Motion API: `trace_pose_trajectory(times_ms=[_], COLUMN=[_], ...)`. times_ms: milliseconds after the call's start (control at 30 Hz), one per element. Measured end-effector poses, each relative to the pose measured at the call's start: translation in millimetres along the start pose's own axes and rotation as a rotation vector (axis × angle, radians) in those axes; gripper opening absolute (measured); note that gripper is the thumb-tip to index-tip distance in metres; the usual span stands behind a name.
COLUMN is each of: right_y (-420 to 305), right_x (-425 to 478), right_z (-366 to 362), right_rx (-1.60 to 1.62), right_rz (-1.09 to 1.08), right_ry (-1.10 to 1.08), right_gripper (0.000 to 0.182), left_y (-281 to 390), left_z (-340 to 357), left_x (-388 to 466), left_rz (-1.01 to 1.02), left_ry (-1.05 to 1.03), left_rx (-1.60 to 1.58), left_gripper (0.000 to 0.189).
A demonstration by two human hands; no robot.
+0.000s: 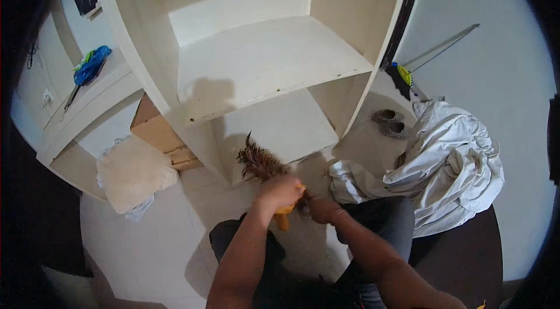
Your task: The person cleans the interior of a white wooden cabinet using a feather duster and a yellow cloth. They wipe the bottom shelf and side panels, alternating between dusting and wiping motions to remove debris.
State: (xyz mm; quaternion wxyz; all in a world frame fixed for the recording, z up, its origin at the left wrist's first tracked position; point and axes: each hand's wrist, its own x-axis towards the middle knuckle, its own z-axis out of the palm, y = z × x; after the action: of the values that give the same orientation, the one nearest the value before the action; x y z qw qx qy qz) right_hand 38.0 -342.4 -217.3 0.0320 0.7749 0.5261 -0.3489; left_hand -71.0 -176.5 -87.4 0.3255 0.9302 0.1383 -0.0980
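Observation:
A brown feather duster (264, 163) is held low in front of the cabinet, between my knees. My left hand (280, 191) is closed around it, with an orange handle part (282, 221) showing below the fist. Just to the right, my right hand (323, 211) is curled at a brown feathery end, its fingertips partly hidden and blurred. Past the hands, the duster's feathers point up and left towards the lowest compartment of the cream cabinet (258, 64).
White fabric (455, 164) lies heaped at right, near grey shoes (389, 123). A yellow-headed long-handled tool (404, 75) leans on the wall. At left are a cushion (133, 173), a cardboard box (155, 125) and a blue plastic bag (92, 64) on a ledge.

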Motion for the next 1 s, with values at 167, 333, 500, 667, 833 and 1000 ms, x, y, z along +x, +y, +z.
trace_pose_trajectory(times_ms=[167, 333, 500, 667, 833, 1000], right_y=[47.2, 124.9, 130.1, 134.8, 228.3, 163.3], right_x=[20.4, 41.0, 80.3, 178.3, 248.4, 264.8], right_z=[-12.4, -13.0, 4.1, -25.0, -97.5, -122.1], right_rx=[-0.030, 0.035, 0.085, 0.058, 0.009, -0.366], right_rz=[-0.295, 0.104, 0.220, 0.146, 0.424, -0.179], right_ry=[0.458, 0.361, 0.359, 0.425, 0.563, 0.252], right_gripper=[0.033, 0.032, 0.032, 0.032, 0.032, 0.029], left_y=[55.8, 40.8, 25.8, 9.7, 13.7, 19.7], left_z=[4.4, 20.5, 15.2, 9.0, 40.3, 17.6], left_x=[16.4, 27.0, 27.7, 21.1, 53.1, 58.7], left_rz=[0.326, 0.218, 0.164, 0.042, -0.150, -0.195], left_ry=[0.227, 0.102, 0.042, 0.300, 0.347, 0.557], left_rx=[-0.614, -0.316, -0.252, -0.185, -0.267, -0.350], left_gripper=[0.035, 0.035, 0.032, 0.027, 0.021, 0.021])
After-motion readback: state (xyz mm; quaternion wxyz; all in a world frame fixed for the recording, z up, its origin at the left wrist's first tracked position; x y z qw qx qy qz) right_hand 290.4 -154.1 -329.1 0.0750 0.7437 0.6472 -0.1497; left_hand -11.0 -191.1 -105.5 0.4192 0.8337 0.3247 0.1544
